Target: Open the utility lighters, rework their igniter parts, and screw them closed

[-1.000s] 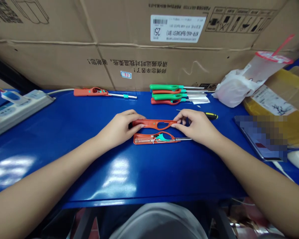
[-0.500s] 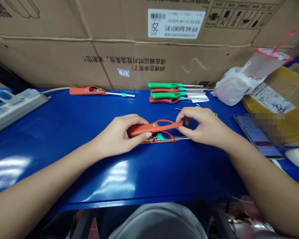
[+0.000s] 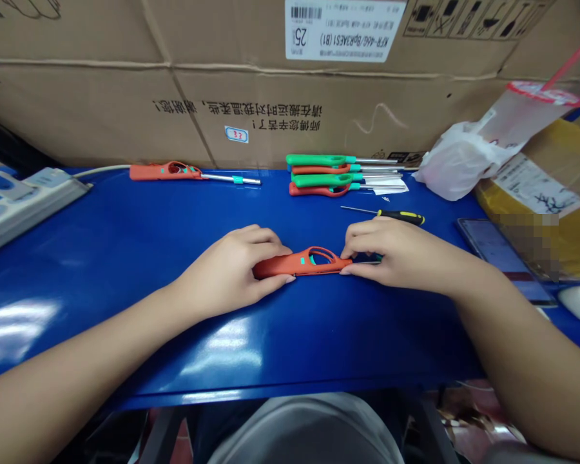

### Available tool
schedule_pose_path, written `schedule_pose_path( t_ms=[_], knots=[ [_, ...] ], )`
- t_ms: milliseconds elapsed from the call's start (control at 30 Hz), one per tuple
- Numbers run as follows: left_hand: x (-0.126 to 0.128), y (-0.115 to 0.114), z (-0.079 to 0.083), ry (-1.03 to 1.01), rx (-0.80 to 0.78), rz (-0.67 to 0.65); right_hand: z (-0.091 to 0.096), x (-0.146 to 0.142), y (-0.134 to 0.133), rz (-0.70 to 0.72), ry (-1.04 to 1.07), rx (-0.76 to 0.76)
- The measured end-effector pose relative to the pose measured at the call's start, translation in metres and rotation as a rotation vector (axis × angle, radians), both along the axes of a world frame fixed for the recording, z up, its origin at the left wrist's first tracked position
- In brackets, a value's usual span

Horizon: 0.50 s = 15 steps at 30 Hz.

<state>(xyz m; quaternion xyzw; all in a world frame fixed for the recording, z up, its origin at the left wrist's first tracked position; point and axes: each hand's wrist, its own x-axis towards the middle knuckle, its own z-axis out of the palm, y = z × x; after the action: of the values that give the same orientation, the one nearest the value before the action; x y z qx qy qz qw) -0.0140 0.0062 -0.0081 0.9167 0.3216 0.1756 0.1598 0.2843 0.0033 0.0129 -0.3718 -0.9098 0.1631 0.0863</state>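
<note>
An orange stick lighter (image 3: 303, 263) with a teal trigger lies on the blue table (image 3: 140, 245) in front of me. Its two orange shell halves are pressed together. My left hand (image 3: 234, 272) is closed around the handle end. My right hand (image 3: 391, 254) pinches the nozzle end, where the metal tube starts. A yellow-and-black screwdriver (image 3: 397, 215) lies just behind my right hand.
A stack of green and orange lighters (image 3: 328, 174) lies at the back, a single orange lighter (image 3: 174, 171) to the left. A power strip (image 3: 14, 200) sits far left. A phone (image 3: 493, 248), a plastic bag with a cup (image 3: 468, 154) and cardboard boxes (image 3: 222, 77) stand around.
The upper orange shell half, held above the lower half with its inner parts, has been lowered onto it. Both hands now press the closed lighter on the table.
</note>
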Motion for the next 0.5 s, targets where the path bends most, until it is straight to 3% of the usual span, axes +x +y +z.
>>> schedule_pose_path(
  t_ms=[267, 500],
  knots=[
    [-0.0009, -0.0002, -0.0049, 0.078, -0.031, 0.036, -0.0001, -0.0023, -0.0027, 0.024, -0.109, 0.032],
    [-0.0030, -0.0030, 0.0000, 0.126, 0.019, 0.045, -0.0004, -0.0031, -0.0036, 0.007, -0.157, 0.037]
  ],
)
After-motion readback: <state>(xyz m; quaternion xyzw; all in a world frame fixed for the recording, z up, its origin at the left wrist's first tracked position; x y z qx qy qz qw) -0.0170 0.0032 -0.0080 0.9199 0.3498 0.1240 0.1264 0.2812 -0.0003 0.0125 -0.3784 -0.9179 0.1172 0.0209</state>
